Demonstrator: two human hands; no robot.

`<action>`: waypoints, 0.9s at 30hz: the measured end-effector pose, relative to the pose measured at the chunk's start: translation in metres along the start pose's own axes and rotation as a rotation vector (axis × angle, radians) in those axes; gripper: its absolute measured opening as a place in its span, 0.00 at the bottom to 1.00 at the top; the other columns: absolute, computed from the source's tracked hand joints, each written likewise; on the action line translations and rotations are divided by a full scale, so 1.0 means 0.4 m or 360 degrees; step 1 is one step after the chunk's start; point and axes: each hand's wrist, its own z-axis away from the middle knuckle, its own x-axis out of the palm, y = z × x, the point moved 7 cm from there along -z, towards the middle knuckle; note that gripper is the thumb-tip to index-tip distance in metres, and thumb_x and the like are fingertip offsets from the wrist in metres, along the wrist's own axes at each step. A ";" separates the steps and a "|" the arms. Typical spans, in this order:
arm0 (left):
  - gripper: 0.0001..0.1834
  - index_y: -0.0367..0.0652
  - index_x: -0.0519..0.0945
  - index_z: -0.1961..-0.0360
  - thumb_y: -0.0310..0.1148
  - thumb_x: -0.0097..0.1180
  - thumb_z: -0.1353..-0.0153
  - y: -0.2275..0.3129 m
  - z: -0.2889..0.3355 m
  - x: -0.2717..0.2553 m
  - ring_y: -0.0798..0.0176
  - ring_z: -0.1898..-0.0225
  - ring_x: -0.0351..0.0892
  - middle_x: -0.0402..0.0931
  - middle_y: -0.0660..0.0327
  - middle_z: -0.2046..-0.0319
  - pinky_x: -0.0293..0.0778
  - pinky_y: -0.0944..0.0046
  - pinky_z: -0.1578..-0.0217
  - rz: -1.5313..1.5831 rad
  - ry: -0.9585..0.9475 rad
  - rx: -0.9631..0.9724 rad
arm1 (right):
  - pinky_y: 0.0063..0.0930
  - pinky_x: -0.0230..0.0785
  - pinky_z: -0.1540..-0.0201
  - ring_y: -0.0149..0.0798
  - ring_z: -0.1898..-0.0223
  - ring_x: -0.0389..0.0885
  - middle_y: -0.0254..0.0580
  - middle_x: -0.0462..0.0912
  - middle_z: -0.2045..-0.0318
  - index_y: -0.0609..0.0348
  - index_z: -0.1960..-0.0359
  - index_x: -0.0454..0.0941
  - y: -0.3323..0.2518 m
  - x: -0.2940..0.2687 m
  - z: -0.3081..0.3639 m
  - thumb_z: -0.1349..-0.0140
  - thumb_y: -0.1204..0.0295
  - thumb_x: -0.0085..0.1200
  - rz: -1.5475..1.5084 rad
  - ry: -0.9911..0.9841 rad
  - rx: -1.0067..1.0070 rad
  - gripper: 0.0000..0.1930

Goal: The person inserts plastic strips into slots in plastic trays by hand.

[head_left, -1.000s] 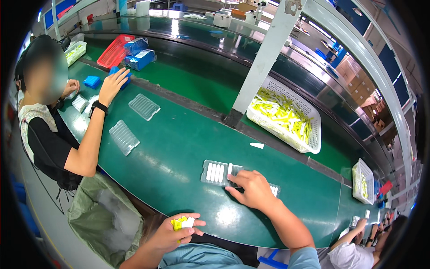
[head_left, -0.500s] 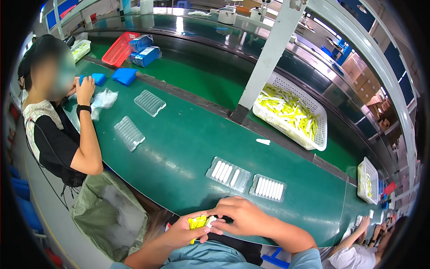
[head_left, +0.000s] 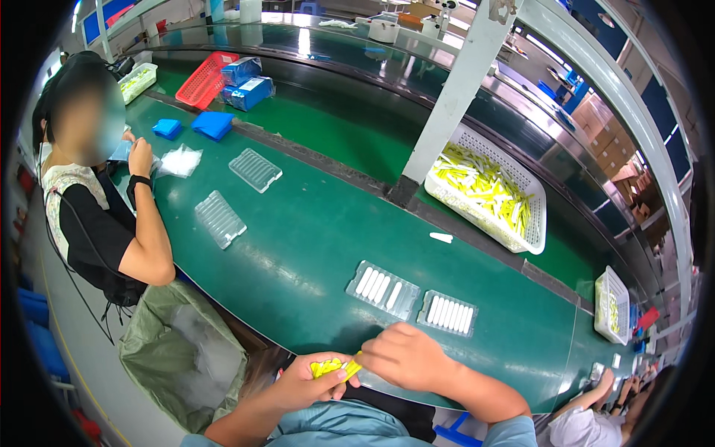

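Note:
Low at the front edge of the table, my left hand (head_left: 316, 381) is closed around a bunch of small yellow-and-white plastic sticks (head_left: 328, 367). My right hand (head_left: 402, 357) is beside it, its fingertips pinched at the end of one yellow stick (head_left: 353, 366) of the bunch; the fingers partly hide this grip. Just beyond my hands lies a clear plastic tray (head_left: 407, 299) with several white sticks in some of its slots and a gap in the row. To its right, a second clear tray (head_left: 424, 316) holds a full-looking row of white sticks.
A white basket (head_left: 538, 242) heaped with yellow-and-white sticks stands by a metal post (head_left: 447, 97). One loose white piece (head_left: 441, 238) lies nearby. Two clear trays (head_left: 255, 170) (head_left: 220, 219) lie left. A co-worker (head_left: 97, 216) sits beyond a green-lined bin (head_left: 149, 350).
My right fingers have gone from a white piece at the bunch to the end of a yellow stick. At left, the co-worker's hands have lowered and a blue packet now lies on the table.

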 end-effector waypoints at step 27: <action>0.17 0.34 0.75 0.43 0.34 0.48 0.26 -0.001 -0.012 0.014 0.72 0.69 0.74 0.81 0.55 0.55 0.61 0.76 0.77 0.0062 -0.0272 -0.0129 | 0.27 0.74 0.67 0.34 0.70 0.80 0.39 0.81 0.67 0.52 0.52 0.86 0.056 0.038 0.040 0.40 0.77 0.63 -0.1311 0.0087 0.0837 0.14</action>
